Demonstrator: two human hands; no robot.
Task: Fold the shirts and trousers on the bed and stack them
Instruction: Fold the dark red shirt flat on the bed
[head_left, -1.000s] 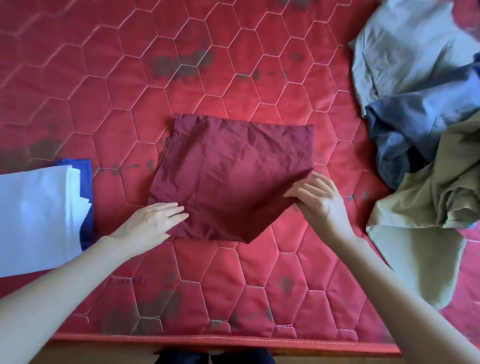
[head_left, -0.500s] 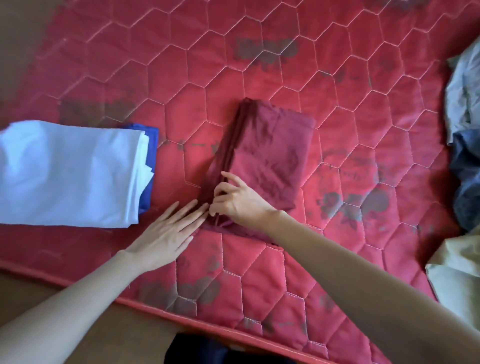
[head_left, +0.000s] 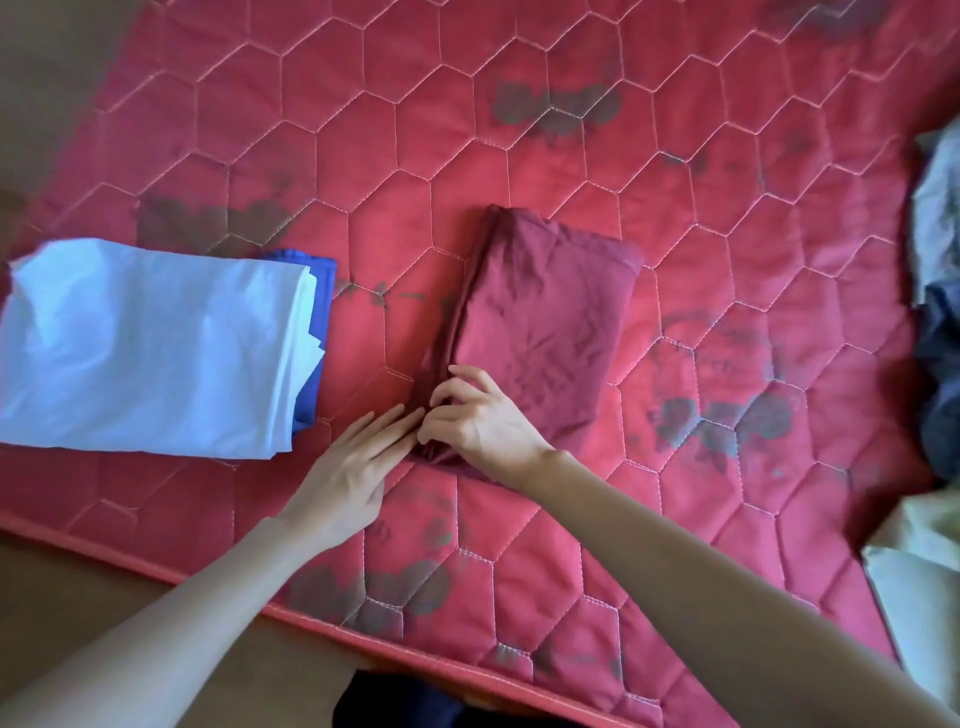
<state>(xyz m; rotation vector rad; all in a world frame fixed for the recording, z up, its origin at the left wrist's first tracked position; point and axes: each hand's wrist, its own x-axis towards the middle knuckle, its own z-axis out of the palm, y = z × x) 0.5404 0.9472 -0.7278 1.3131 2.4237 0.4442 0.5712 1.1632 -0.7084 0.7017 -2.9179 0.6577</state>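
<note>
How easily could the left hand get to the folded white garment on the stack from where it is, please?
Probably easily: the left hand lies flat on the mattress just right of the white garment, with only bare quilting between them and nothing held.

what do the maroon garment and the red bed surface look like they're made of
Maroon garment: thin woven cloth, perhaps cotton or a blend, matte with fine creases and crisp fold edges. Bed surface: quilted fabric with a slight sheen, stitched in pale thread into padded hexagons, with dark printed or stained patches.

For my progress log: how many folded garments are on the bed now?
3: a white garment at left, stacked on a blue garment, and a maroon garment at centre. More may hide beneath the white one.
</note>
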